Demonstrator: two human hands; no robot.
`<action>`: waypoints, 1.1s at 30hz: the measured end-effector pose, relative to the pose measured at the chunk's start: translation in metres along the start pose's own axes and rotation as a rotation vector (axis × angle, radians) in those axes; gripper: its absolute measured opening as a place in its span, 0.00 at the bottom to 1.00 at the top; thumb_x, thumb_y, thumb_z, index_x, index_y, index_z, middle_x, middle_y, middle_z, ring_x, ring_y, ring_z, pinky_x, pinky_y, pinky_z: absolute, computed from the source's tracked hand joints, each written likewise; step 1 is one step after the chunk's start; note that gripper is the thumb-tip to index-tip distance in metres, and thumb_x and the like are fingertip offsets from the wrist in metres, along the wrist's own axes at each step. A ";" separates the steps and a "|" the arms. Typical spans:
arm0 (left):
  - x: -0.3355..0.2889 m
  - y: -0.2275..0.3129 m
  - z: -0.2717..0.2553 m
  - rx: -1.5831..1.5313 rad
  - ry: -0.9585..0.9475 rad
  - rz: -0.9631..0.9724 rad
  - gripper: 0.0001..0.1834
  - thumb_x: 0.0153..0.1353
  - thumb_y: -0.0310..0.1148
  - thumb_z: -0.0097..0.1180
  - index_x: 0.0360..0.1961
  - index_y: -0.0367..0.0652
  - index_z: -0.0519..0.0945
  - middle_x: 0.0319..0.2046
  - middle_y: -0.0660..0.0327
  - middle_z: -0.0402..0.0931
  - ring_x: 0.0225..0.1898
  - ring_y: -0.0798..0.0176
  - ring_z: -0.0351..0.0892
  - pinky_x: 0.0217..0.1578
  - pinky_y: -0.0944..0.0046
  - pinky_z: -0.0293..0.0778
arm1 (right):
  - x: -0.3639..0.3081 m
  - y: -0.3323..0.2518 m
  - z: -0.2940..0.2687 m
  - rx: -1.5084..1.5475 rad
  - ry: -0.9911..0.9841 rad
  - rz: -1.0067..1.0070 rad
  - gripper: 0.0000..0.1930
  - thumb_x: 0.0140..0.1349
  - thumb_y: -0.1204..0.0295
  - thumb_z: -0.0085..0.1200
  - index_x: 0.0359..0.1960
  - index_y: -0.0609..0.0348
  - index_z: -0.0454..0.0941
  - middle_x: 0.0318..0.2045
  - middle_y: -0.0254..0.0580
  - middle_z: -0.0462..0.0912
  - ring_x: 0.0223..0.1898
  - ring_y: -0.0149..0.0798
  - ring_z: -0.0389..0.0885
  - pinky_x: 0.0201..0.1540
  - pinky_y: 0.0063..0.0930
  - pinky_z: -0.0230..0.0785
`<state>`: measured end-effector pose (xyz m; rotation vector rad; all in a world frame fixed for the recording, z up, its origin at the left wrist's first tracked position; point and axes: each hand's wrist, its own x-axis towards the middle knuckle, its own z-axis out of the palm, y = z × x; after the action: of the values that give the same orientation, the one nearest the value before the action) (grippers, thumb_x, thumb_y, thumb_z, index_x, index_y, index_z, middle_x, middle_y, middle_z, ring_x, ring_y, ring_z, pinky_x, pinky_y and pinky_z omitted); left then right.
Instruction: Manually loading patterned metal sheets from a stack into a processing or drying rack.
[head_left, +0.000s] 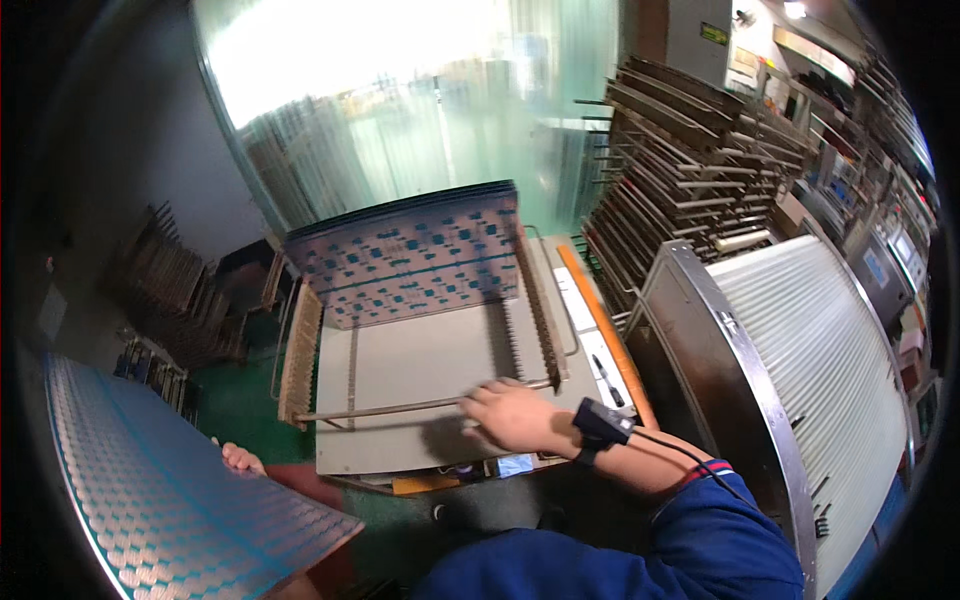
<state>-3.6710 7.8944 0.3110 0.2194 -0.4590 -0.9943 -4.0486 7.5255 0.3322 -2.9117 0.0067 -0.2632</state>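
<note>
At the lower left, my left hand (pixel 241 459) grips the edge of a large circuit board panel (pixel 170 480). The panel is thin and blue-green with rows of coppery pads, and it hangs tilted beside the table. Some of that hand is hidden behind it. My right hand (pixel 510 416) is over the front bar of a metal rack (pixel 390 409), near its right end, with fingers loosely bent and apart. Whether they touch the bar I cannot tell. Several similar panels (pixel 410 260) stand upright at the rack's far end, between its toothed side rails.
The rack rests on a pale table (pixel 420 360). Along the right edge lie papers and a black pen (pixel 606 380) beside an orange strip (pixel 610 335). Stacked metal racks (pixel 690 160) rise behind, a ribbed white-topped metal unit (pixel 810 330) stands right, and a translucent curtain (pixel 400 130) hangs ahead.
</note>
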 end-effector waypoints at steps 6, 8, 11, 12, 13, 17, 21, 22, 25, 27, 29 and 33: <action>-0.072 0.059 -0.060 -0.098 0.147 0.074 0.23 0.80 0.45 0.30 0.53 0.40 0.74 0.32 0.61 0.67 0.34 0.63 0.65 0.39 0.64 0.66 | -0.013 0.006 0.011 -0.172 0.045 0.118 0.14 0.64 0.69 0.50 0.50 0.49 0.81 0.43 0.40 0.78 0.50 0.45 0.78 0.52 0.40 0.74; -0.065 0.048 -0.068 -0.003 0.155 0.330 0.29 0.78 0.41 0.31 0.76 0.42 0.55 0.41 0.54 0.66 0.38 0.60 0.66 0.40 0.62 0.67 | -0.004 -0.001 0.017 -0.228 0.031 0.243 0.13 0.63 0.69 0.52 0.47 0.48 0.83 0.39 0.39 0.77 0.48 0.45 0.78 0.49 0.41 0.75; -0.009 0.034 -0.065 -0.090 0.048 0.242 0.31 0.78 0.41 0.32 0.78 0.44 0.48 0.43 0.53 0.66 0.38 0.60 0.66 0.42 0.60 0.68 | 0.001 -0.003 0.029 -0.348 -0.035 0.350 0.08 0.59 0.69 0.56 0.40 0.49 0.83 0.33 0.38 0.77 0.42 0.44 0.78 0.43 0.41 0.75; 0.007 0.034 -0.064 -0.090 0.039 0.194 0.31 0.78 0.41 0.32 0.78 0.44 0.48 0.44 0.52 0.67 0.39 0.59 0.67 0.42 0.60 0.68 | 0.011 -0.009 0.027 -0.371 -0.050 0.383 0.06 0.56 0.70 0.57 0.35 0.52 0.82 0.31 0.38 0.77 0.40 0.43 0.79 0.40 0.39 0.75; 0.025 0.033 -0.065 -0.095 0.025 0.139 0.31 0.78 0.42 0.32 0.78 0.45 0.49 0.45 0.51 0.67 0.39 0.59 0.67 0.42 0.60 0.69 | 0.015 -0.009 0.029 -0.373 -0.023 0.379 0.05 0.56 0.71 0.56 0.33 0.54 0.80 0.30 0.39 0.77 0.38 0.43 0.80 0.38 0.38 0.75; 0.081 0.026 -0.084 -0.200 -0.108 0.011 0.30 0.78 0.44 0.33 0.76 0.43 0.55 0.46 0.50 0.70 0.40 0.56 0.72 0.42 0.60 0.70 | 0.035 -0.029 0.014 -0.427 -0.089 0.417 0.03 0.59 0.72 0.54 0.33 0.56 0.78 0.28 0.40 0.78 0.35 0.45 0.79 0.40 0.39 0.74; 0.100 0.027 -0.116 -0.236 -0.101 -0.175 0.30 0.79 0.43 0.31 0.76 0.39 0.53 0.43 0.52 0.71 0.40 0.59 0.70 0.43 0.60 0.70 | 0.037 -0.024 0.009 -0.450 -0.094 0.382 0.09 0.62 0.64 0.56 0.33 0.55 0.77 0.29 0.38 0.78 0.35 0.45 0.80 0.38 0.41 0.75; 0.100 0.029 -0.111 -0.224 -0.114 -0.164 0.31 0.79 0.44 0.32 0.76 0.40 0.52 0.44 0.52 0.71 0.40 0.58 0.70 0.43 0.60 0.70 | 0.036 -0.024 0.007 -0.493 -0.091 0.377 0.09 0.62 0.63 0.56 0.33 0.54 0.78 0.29 0.37 0.78 0.34 0.44 0.80 0.37 0.39 0.74; 0.099 0.038 -0.103 -0.209 -0.125 -0.189 0.32 0.78 0.44 0.33 0.77 0.41 0.51 0.45 0.51 0.70 0.41 0.58 0.70 0.44 0.60 0.70 | 0.022 -0.023 0.016 -0.593 -0.063 0.400 0.10 0.62 0.59 0.58 0.30 0.50 0.79 0.28 0.34 0.77 0.33 0.40 0.78 0.33 0.35 0.70; 0.090 0.051 -0.102 -0.172 -0.115 -0.187 0.32 0.78 0.44 0.34 0.77 0.41 0.50 0.46 0.50 0.70 0.41 0.58 0.70 0.44 0.60 0.70 | 0.025 -0.025 0.022 -0.593 -0.004 0.459 0.15 0.64 0.56 0.59 0.26 0.52 0.79 0.24 0.35 0.78 0.31 0.40 0.80 0.33 0.36 0.70; 0.082 0.057 -0.108 -0.121 -0.062 -0.107 0.33 0.78 0.44 0.34 0.78 0.42 0.48 0.47 0.49 0.70 0.41 0.57 0.71 0.45 0.58 0.70 | 0.022 -0.028 0.031 -0.534 0.022 0.630 0.17 0.65 0.55 0.57 0.26 0.54 0.82 0.24 0.39 0.81 0.31 0.43 0.82 0.35 0.40 0.73; 0.062 0.107 -0.131 -0.045 -0.080 -0.117 0.32 0.79 0.44 0.30 0.78 0.42 0.46 0.49 0.47 0.70 0.43 0.55 0.73 0.47 0.57 0.71 | 0.046 -0.024 0.007 -0.278 -0.155 0.728 0.21 0.69 0.52 0.52 0.30 0.57 0.85 0.30 0.47 0.85 0.37 0.53 0.85 0.42 0.44 0.77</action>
<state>-3.5003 7.8958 0.2529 0.1675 -0.5004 -1.1297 -4.0028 7.5491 0.3386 -2.9363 1.1228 0.0983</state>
